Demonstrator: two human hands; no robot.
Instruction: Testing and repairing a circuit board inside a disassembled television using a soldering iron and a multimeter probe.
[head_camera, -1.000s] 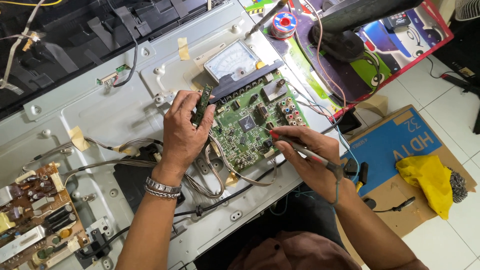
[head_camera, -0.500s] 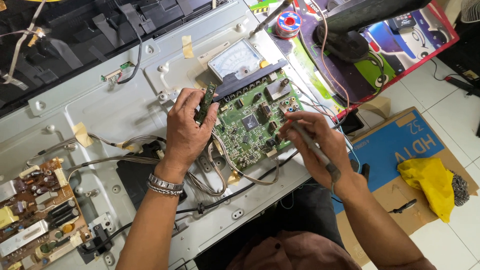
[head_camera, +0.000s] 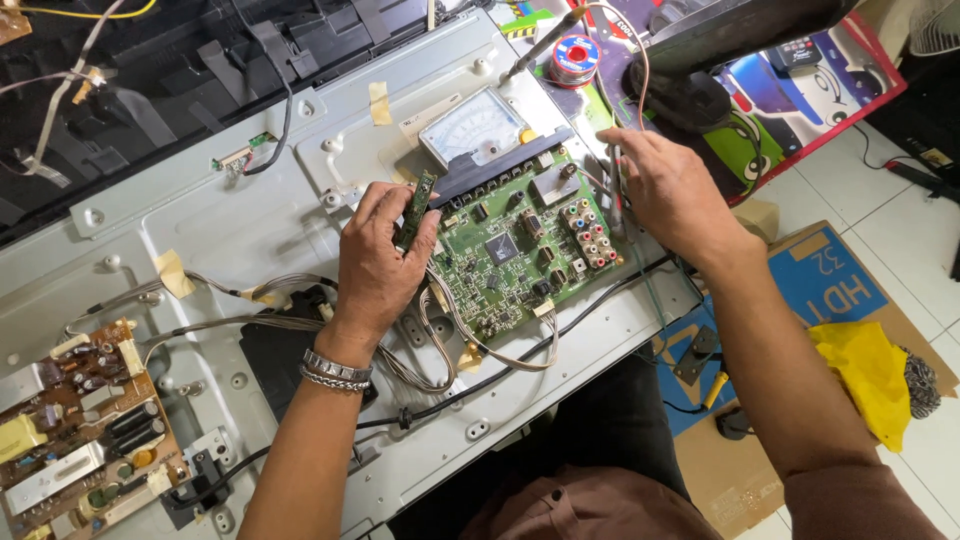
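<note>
Repair work centres on a green rectangular printed circuit board (head_camera: 520, 255) lying on the grey sheet-metal back panel of a dismantled flat-screen television (head_camera: 240, 225), with the person seated at its near edge. The left hand (head_camera: 380, 260) is closed around a small narrow green circuit strip (head_camera: 418, 205), held upright on edge just beside the big board's left corner. The right hand (head_camera: 670, 190) rests at the board's right edge, fingers curled about thin probe leads (head_camera: 617, 195); how firmly it grips them cannot be told. The two hands stand well apart, the board between them.

An analogue multimeter with a white dial (head_camera: 472, 125) lies touching the board's far edge, and a spool of solder with a red centre (head_camera: 575, 57) sits beyond it. A brown power-supply board (head_camera: 85, 420) occupies the panel's lower left.

The risks look plain: loose grey cable bundles (head_camera: 440, 345) loop under the left wrist and could snag and tug a connector; a probe tip sliding off near the coloured round sockets (head_camera: 590, 235) could bridge neighbouring contacts; the pinched strip could slip and strike components.
</note>
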